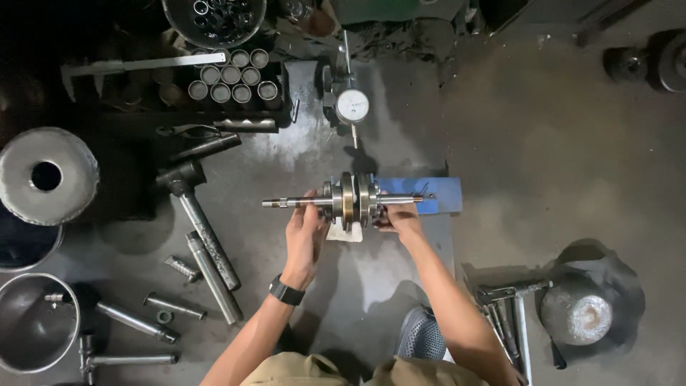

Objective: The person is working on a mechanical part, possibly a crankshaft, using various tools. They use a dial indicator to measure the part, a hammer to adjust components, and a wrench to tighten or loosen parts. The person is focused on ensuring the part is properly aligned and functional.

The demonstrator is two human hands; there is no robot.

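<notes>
I have the crankshaft (348,201) lying crosswise in the middle of the frame, its shaft running left to right, held just over a small white rag (341,232) on the dark bench (371,279). It is solid steel with thick round webs in the middle, so I judge it heavy, completely stiff and probably a little oily, which would make the polished parts slick. The thin shaft ends look like the parts to spare from knocks, so the sound places to hold seem to be close in beside the webs, where the weight sits. My left hand (306,236) comes up from the lower centre, wrist with its black watch (286,292) bent slightly back, fingers closed around the left shaft just beside the webs. My right hand (400,216) reaches in from the lower right, forearm straight, fingers wrapped on the right shaft next to the webs, in front of a blue block (437,194). A dial gauge (352,105) stands above, towards the top of the frame, well apart from both hands.
</notes>
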